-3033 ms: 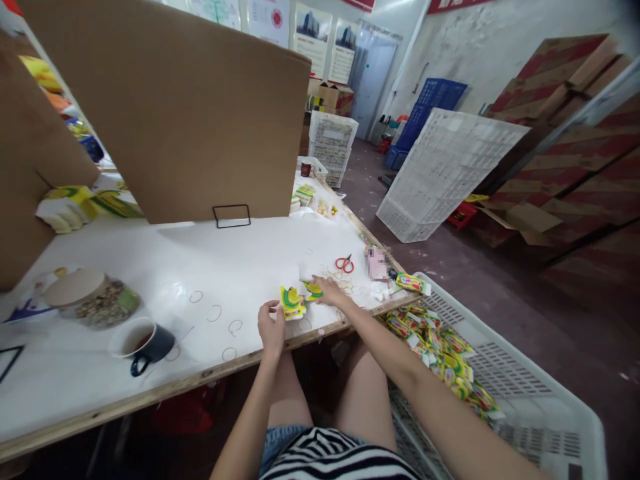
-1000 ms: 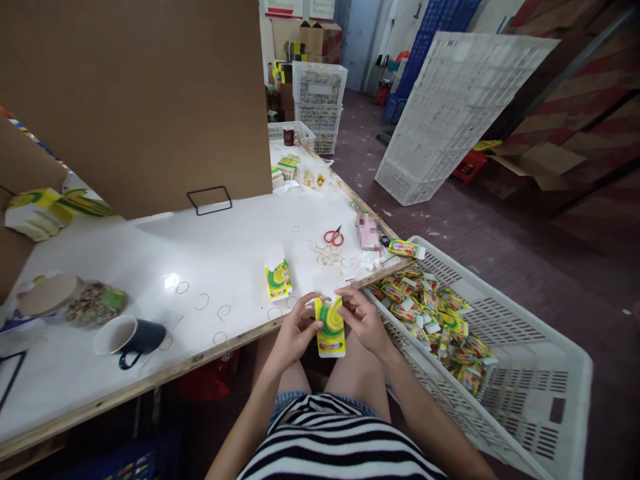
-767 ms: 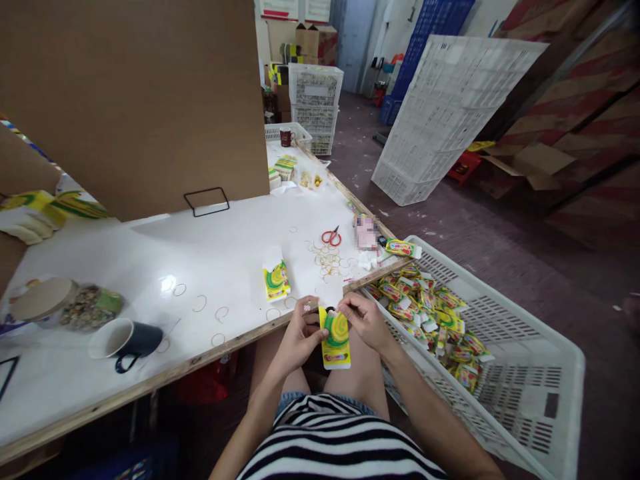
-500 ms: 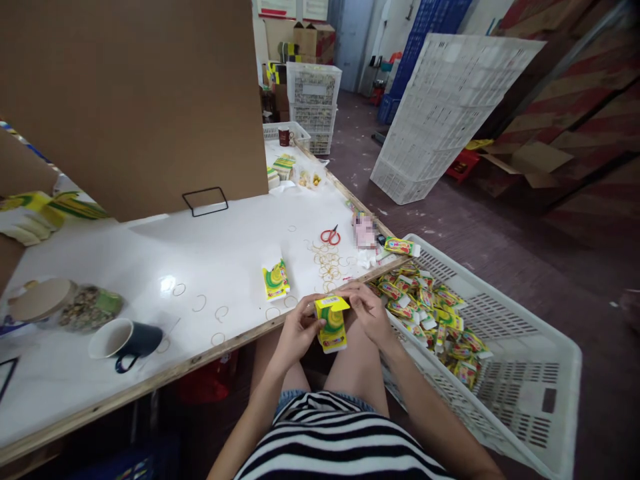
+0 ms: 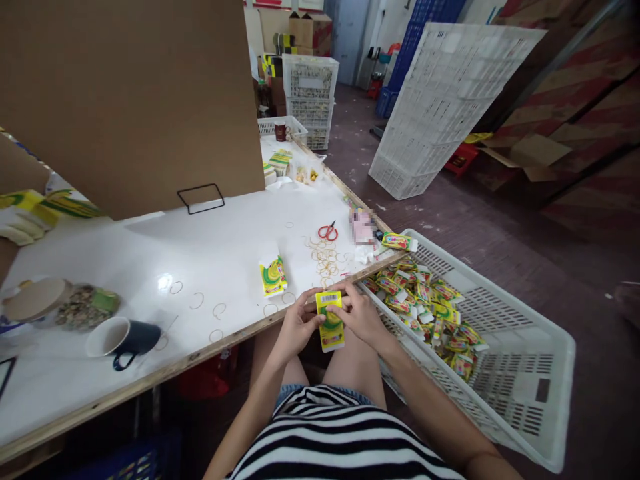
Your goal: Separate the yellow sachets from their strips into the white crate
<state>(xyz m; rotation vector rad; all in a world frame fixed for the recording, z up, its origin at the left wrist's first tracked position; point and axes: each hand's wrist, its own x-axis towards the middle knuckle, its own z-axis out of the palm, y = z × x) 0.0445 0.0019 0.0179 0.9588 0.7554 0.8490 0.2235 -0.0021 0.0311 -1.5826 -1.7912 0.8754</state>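
Both hands hold one small yellow-and-green packet upright just off the near edge of the white table, above my lap. My left hand grips its left side, fingers closed. My right hand pinches its right side and top, where a folded flap shows a barcode. A second packet of the same kind lies on the table a little to the left. Several loose rubber bands are scattered just beyond my hands.
A white plastic crate with several packets stands at my right. Red scissors lie beyond the bands. A dark mug and a jar sit at the left. A cardboard screen stands at the back of the table.
Three seconds ago my hands were on the table among the packets. Since then they lifted one packet off the edge, and its white top flap has been folded down over the front.
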